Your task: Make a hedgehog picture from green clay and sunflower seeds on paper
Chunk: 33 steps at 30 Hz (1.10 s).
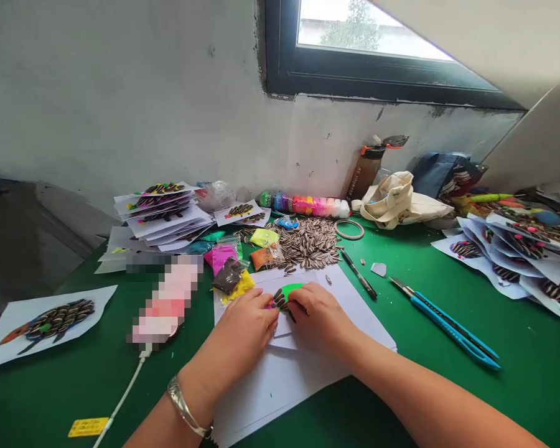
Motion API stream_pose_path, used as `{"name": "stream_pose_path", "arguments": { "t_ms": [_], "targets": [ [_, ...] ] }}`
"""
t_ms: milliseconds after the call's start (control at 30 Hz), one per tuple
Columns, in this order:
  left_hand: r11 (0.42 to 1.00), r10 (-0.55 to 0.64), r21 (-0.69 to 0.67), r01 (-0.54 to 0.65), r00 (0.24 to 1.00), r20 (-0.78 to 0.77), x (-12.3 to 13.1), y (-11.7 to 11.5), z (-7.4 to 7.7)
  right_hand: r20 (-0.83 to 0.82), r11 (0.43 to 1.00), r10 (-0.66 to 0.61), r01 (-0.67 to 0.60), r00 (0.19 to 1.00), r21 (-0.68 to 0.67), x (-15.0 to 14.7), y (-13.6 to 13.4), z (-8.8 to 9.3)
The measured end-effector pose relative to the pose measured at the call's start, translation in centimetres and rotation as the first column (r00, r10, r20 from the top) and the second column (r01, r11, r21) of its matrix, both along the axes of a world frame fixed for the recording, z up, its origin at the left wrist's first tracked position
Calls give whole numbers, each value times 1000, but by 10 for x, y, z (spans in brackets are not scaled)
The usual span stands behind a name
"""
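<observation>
A small picture on white paper lies before me, with a bright green clay patch [293, 289] and striped sunflower seeds [280, 298] set along it. My right hand [320, 317] is closed over the picture, fingers bent in a pinch at a dark seed on the green clay. From the other side my left hand [248, 320] rests against the picture's edge. Its fingers are pressed together beside small pink-purple bits [271, 305], and whatever they pinch is hidden. Beneath both hands is a stack of white paper [280, 398].
Behind the hands lie a sunflower seed heap [312, 242] and bags of coloured clay [226, 255]. A blue craft knife [448, 326], blade out, and a black pen [358, 274] lie right. Finished seed pictures [163, 218] are stacked left; a white cable [126, 395] crosses the table [532, 379].
</observation>
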<state>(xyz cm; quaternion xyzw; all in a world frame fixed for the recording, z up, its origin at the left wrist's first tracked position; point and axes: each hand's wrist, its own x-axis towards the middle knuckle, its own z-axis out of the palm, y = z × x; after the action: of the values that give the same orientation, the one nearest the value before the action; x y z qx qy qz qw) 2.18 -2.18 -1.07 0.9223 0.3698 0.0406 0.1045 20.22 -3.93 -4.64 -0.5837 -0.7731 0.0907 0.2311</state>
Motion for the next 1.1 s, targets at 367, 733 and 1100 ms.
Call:
{"name": "stream_pose_path", "arguments": {
  "t_ms": [367, 733, 1100],
  "targets": [
    [1000, 11, -4, -11, 1000, 5, -1, 1, -3, 44, 999, -36, 36, 998, -4, 2, 1, -2],
    [1000, 2, -25, -3, 999, -39, 3, 1, 0, 19, 999, 2, -3, 1000, 51, -1, 5, -14],
    [1000, -8, -25, 8, 1000, 8, 1, -1, 3, -46, 999, 48, -47, 998, 25, 1, 6, -11]
  ]
}}
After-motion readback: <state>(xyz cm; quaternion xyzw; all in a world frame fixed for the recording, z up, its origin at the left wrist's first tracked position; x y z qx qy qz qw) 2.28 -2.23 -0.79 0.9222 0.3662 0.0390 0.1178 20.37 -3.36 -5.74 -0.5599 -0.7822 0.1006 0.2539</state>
